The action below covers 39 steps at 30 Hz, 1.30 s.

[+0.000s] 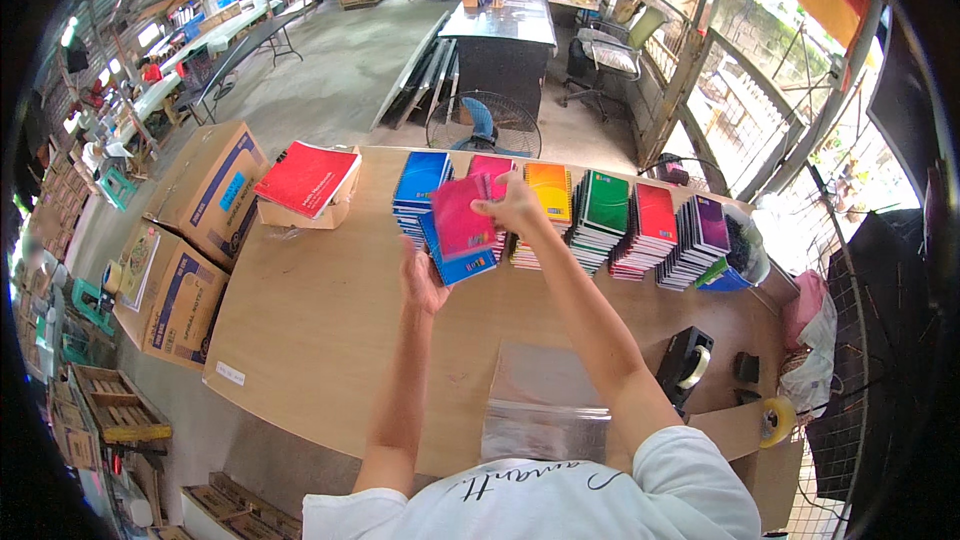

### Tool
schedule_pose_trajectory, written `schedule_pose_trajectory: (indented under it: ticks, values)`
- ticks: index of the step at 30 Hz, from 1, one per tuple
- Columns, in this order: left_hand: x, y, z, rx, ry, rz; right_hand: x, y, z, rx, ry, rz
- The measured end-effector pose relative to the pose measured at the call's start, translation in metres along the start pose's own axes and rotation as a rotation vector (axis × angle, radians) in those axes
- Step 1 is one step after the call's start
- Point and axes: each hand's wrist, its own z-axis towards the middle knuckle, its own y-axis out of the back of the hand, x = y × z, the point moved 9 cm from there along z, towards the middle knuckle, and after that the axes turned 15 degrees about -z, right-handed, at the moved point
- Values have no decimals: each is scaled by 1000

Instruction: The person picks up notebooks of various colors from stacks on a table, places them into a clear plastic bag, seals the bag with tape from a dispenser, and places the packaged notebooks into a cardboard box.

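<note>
In front of the stacks, my left hand (424,280) is closed on a blue spiral notebook (468,268), held at a tilt. My right hand (512,206) pinches a pink notebook (462,218) by its right edge. The pink one overlaps the blue one and hides much of it. Behind them, a stack of blue notebooks (424,174) and a partly covered stack of pink notebooks (492,165) stand at the table's far side. To the right run stacks of yellow (546,190), green (604,202), red (655,212) and purple (709,224) notebooks.
The wooden table (320,340) carries clear plastic sheets (545,390) near me and a black tape dispenser (685,365) at right. An open carton with red notebooks (310,180) sits far left. Cardboard boxes (180,295) stand beside the table; a fan (482,125) stands beyond it.
</note>
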Motion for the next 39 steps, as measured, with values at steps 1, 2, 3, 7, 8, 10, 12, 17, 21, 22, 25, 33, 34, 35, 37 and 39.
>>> schedule_pose_trajectory:
  ticks: [1,2,3,7,8,10,12,17,21,22,25,33,34,35,37,39]
  values:
    - [-2,12,5,-51,-38,53,3,10,-3,-42,8,-133]
    - [-7,24,8,-105,-80,107,5,19,-6,-82,12,-264]
    - [-6,36,10,-129,-78,117,1,47,-5,-183,-45,-378]
    - [16,49,12,-158,-14,113,-89,82,35,-267,-248,-551]
    - [22,48,12,-158,-3,99,-98,80,41,-264,-257,-556]
    - [24,47,13,-152,-54,161,-101,77,45,-279,-359,-539]
    - [25,43,12,-158,-96,217,-98,75,49,-297,-377,-504]
    - [27,36,4,-167,-116,263,-103,74,43,-269,-336,-451]
    - [31,35,0,-178,-140,290,-99,58,52,-156,-373,-452]
    - [31,33,-1,-179,-152,304,-95,61,50,-215,-415,-467]
    - [33,35,-4,-174,-157,316,-89,70,49,-311,-419,-490]
    - [57,12,-2,67,42,-3,-81,41,27,-45,5,313]
    - [53,15,-1,30,11,39,-72,43,7,-92,-15,120]
    - [45,19,-2,-11,-29,84,-45,53,-21,-131,-26,-69]
    - [55,11,4,-31,-1,241,-59,95,-36,-341,-126,-380]
    - [67,23,7,-57,79,225,-106,138,-38,-485,-335,-532]
